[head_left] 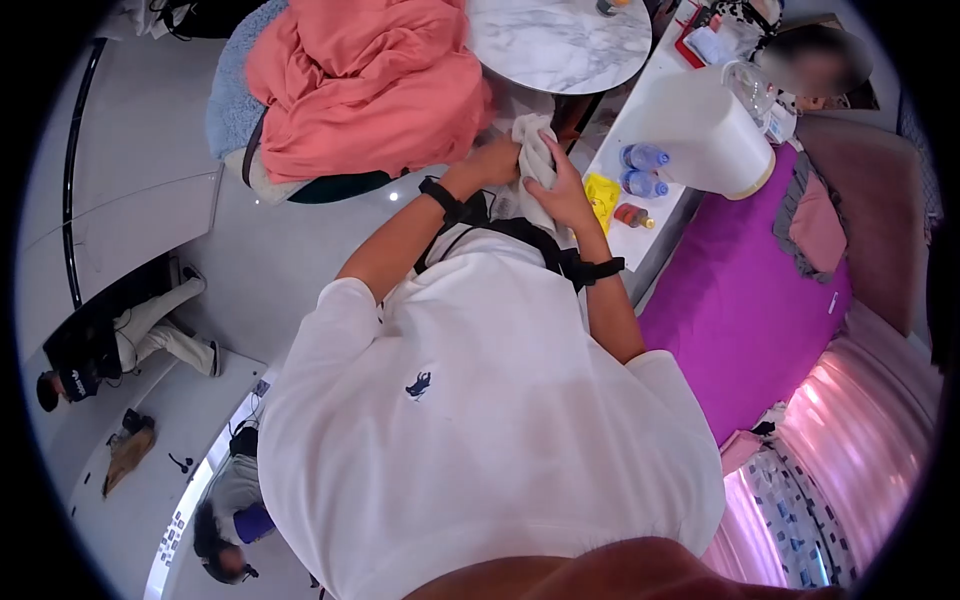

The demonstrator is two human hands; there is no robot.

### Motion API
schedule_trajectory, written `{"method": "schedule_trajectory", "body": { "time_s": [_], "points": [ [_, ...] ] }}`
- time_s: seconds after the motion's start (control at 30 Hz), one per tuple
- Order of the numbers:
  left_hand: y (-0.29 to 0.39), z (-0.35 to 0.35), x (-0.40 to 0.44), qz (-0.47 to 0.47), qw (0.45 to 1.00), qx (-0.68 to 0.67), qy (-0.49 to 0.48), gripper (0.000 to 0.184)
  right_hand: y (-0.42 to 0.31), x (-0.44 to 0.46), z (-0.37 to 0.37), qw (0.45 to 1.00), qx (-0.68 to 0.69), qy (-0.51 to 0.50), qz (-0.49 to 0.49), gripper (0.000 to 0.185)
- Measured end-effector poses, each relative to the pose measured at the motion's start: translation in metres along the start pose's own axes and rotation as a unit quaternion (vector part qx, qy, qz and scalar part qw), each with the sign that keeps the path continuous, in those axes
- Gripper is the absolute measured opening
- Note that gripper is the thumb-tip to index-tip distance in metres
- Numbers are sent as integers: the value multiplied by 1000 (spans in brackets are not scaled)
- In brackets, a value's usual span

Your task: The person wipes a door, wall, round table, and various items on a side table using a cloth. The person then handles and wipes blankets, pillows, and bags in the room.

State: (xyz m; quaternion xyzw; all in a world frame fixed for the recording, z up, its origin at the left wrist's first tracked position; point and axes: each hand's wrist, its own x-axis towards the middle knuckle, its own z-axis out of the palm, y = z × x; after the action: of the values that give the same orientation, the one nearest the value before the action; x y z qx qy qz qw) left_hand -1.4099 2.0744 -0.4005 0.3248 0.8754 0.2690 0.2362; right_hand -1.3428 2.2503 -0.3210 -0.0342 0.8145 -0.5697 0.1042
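**Two-Handed Cloth Handling**

The white cloth [537, 150] is gathered between the left hand [496, 161] and right hand [566, 193], before the waist, near the white surface [662, 70]. Right grip: curled closed on the cloth. Left grip: apparently closed on its side; fingertips hidden. Step, as judged: working the cloth by hand. Next move: probably requires one steady hold while the other repositions.

Cloth [537, 160] between left hand [497, 162] and right hand [570, 198]; blanket heap [365, 95] on seat [228, 112], ahead left; table [560, 45] ahead; bottles [645, 184] on counter [636, 243], right.
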Motion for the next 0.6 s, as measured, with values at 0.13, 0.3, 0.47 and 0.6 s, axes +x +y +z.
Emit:
{"method": "schedule_trajectory", "body": {
  "time_s": [0.13, 0.3, 0.47, 0.6],
  "points": [
    [-13, 10, -12, 9, 991, 128, 31, 58, 6, 27, 7, 999, -28, 33, -22, 68],
    [-5, -16, 17, 51, 992, 106, -35, 75, 70, 60, 5, 993, -97, 65, 32, 71],
    [-29, -44, 40, 102, 994, -45, 19, 88, 79, 89, -2, 996, -2, 81, 36, 70],
    [-92, -52, 55, 106, 993, 11, 53, 94, 56, 134, 19, 998, -13, 65, 17, 66]
  ]
}}
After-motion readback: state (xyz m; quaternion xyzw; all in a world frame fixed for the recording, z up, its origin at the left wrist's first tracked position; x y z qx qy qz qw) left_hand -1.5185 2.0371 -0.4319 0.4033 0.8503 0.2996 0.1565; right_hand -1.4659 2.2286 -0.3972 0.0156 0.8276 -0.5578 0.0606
